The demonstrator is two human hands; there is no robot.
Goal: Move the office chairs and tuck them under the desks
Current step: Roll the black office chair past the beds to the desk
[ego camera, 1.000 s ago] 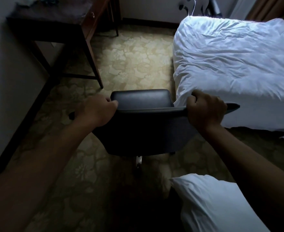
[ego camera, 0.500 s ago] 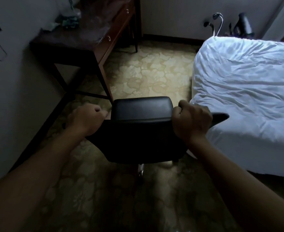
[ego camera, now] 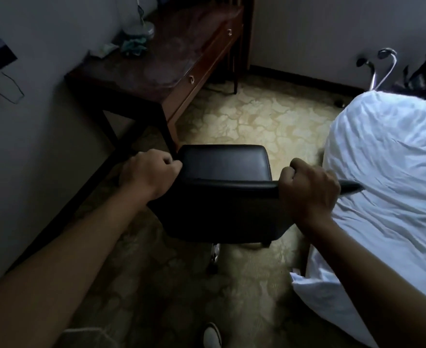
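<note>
A black leather office chair (ego camera: 223, 163) stands on the patterned carpet right in front of me, seen from behind and above. My left hand (ego camera: 148, 174) grips the left end of its backrest's top edge. My right hand (ego camera: 308, 188) is closed around the right end of the same edge. A dark wooden desk (ego camera: 156, 64) with ring-pull drawers stands against the left wall, just ahead and left of the chair. The chair seat's left front corner is close to the desk's near front leg. The chair's wheeled base is mostly hidden under the seat.
A bed with a rumpled white duvet (ego camera: 392, 177) fills the right side, close to the chair's right edge. Small items and a lamp base (ego camera: 140, 28) sit on the desk top. A wheelchair-like frame (ego camera: 382, 64) stands behind the bed. My shoe (ego camera: 212, 336) shows at the bottom.
The chair has rolled forward toward the desk with both hands on its backrest. The desk now appears nearer and larger, and the pillow at the bottom right has left view.
</note>
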